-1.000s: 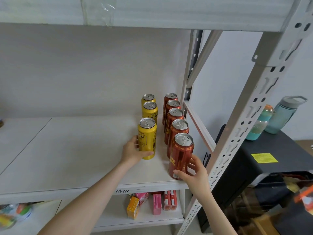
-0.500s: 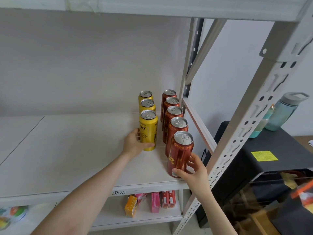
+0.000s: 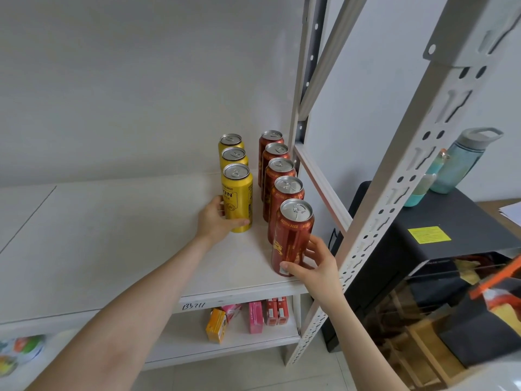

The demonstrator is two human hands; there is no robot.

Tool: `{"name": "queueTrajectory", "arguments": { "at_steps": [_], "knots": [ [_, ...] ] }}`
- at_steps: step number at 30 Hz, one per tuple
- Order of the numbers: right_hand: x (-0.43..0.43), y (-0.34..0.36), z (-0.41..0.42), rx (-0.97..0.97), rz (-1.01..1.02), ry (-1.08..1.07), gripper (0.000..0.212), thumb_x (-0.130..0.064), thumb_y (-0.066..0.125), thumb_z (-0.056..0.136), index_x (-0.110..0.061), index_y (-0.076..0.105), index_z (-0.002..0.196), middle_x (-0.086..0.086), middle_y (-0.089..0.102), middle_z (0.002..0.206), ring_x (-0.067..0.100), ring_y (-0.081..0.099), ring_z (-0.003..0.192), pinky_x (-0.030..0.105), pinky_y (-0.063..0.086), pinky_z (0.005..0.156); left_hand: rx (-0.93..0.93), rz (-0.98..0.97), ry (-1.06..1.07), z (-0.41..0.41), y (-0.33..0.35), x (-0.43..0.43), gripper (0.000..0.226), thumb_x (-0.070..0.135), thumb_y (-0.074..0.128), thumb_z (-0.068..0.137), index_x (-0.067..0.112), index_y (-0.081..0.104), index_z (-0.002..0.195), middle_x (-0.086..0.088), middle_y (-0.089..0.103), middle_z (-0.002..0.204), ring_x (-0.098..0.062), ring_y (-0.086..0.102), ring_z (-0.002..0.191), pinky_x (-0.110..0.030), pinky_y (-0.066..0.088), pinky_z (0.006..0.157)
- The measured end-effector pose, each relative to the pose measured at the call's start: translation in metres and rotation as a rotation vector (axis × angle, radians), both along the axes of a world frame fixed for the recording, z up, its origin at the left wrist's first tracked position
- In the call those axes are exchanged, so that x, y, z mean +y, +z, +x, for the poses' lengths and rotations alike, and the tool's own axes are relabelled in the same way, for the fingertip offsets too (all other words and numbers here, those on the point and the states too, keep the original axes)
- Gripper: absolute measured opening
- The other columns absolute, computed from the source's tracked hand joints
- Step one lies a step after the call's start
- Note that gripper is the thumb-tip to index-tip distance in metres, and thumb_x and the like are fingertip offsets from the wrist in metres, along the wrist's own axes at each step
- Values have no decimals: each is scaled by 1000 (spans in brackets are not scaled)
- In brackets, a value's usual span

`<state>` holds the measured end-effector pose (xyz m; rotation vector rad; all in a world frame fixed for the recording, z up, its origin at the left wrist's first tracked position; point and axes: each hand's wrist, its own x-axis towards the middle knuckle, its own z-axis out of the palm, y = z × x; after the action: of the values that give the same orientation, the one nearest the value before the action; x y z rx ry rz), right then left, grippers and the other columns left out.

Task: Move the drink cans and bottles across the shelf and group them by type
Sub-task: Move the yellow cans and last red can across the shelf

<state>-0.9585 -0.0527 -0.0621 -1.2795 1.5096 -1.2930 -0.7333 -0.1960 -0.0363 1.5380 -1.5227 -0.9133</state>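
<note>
The shelf (image 3: 112, 235) carries every can at its right end, close to the front post (image 3: 394, 193), with a long run of bare board to the left. Two files run front to back there: a red row (image 3: 277, 170) of five nearest the post, and a yellow row (image 3: 234, 156) of three just beside it on the left, with a gap between them. The front red can (image 3: 293, 238) stands upright near the shelf's front edge. The front yellow can (image 3: 238, 198) stands upright close against the one behind. The left hand (image 3: 215, 218) grasps the yellow can low down, thumb across its front and fingers round its left side. The right hand (image 3: 317, 263) grasps the red can near its base, thumb in front and fingers behind. The types look sorted already, so the step in hand is probably squaring each file. Low grips suit sliding better than lifting. Each can should go straight back along its own file, gently, because tall cans tip and a nudge could travel down a row. The red can needs more care: the edge is near and the post crowds that wrist.
</note>
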Motion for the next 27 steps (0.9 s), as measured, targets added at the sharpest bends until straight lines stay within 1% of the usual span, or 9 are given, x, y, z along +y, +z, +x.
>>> {"name": "queueTrajectory", "arguments": {
  "at_steps": [5, 7, 8, 9, 14, 16, 19, 22, 27],
  "knots": [
    [1, 0, 3, 13, 2, -19, 66, -29, 89, 67, -44, 52, 120, -21, 63, 114, -10, 57, 105, 12, 47, 76, -20, -14, 0, 2, -4, 3, 68, 23, 93, 61, 20, 61, 120, 3, 67, 102, 0, 62, 78, -8, 45, 63],
    [2, 0, 4, 24, 2, -34, 66, -30, 88, 67, -44, 52, 120, -22, 62, 115, -10, 57, 103, 13, 47, 78, -42, -21, 7, 5, -5, 5, 71, 24, 92, 63, 18, 60, 125, -3, 68, 106, -11, 65, 86, -18, 50, 76],
    [3, 0, 4, 28, 4, -47, 67, -31, 89, 66, -43, 52, 120, -21, 62, 115, -9, 58, 102, 15, 47, 78, -55, -20, 14, 6, -4, 7, 72, 25, 91, 64, 18, 59, 128, -6, 68, 108, -16, 64, 92, -25, 50, 81],
    [4, 0, 5, 31, 7, -62, 68, -32, 89, 65, -42, 51, 121, -21, 62, 115, -7, 59, 102, 16, 48, 78, -64, -17, 23, 8, -4, 8, 74, 26, 91, 65, 18, 58, 131, -9, 67, 110, -18, 62, 95, -27, 48, 84],
    [10, 1, 12, 87, 8, -127, 71, -37, 87, 68, -37, 48, 127, -18, 61, 118, -3, 59, 103, 15, 46, 76, -114, -41, 49, 20, -3, 21, 75, 30, 88, 69, 17, 55, 135, -14, 63, 120, -21, 59, 103, -27, 43, 84],
    [15, 0, 14, 135, 11, -159, 74, -41, 85, 70, -33, 45, 131, -13, 59, 122, 2, 57, 108, 23, 49, 83, -168, -60, 51, 26, -2, 29, 76, 31, 87, 71, 15, 52, 137, -16, 61, 126, -26, 58, 113, -31, 45, 90],
    [27, 2, 17, 251, 24, -225, 78, -50, 80, 73, -30, 40, 137, -9, 56, 128, 9, 54, 115, 37, 51, 93, -274, -98, 48, 37, -2, 44, 73, 32, 81, 78, 13, 48, 140, -16, 55, 133, -28, 52, 125, -37, 41, 101],
    [44, 8, 23, 449, 17, -257, 77, -57, 71, 79, -27, 37, 142, -5, 50, 139, 14, 48, 125, 41, 48, 98, -388, -132, 59, 50, -2, 68, 72, 36, 76, 82, 12, 45, 142, -16, 48, 139, -33, 44, 130, -42, 36, 107],
    [82, 18, 44, 799, -32, -257, 72, -53, 61, 87, -16, 38, 145, 5, 42, 149, 28, 40, 134, 48, 38, 104, -683, -216, 37, 75, -2, 124, 69, 39, 66, 89, 9, 41, 145, -21, 36, 152, -40, 30, 141, -51, 28, 114]
  ]
}}
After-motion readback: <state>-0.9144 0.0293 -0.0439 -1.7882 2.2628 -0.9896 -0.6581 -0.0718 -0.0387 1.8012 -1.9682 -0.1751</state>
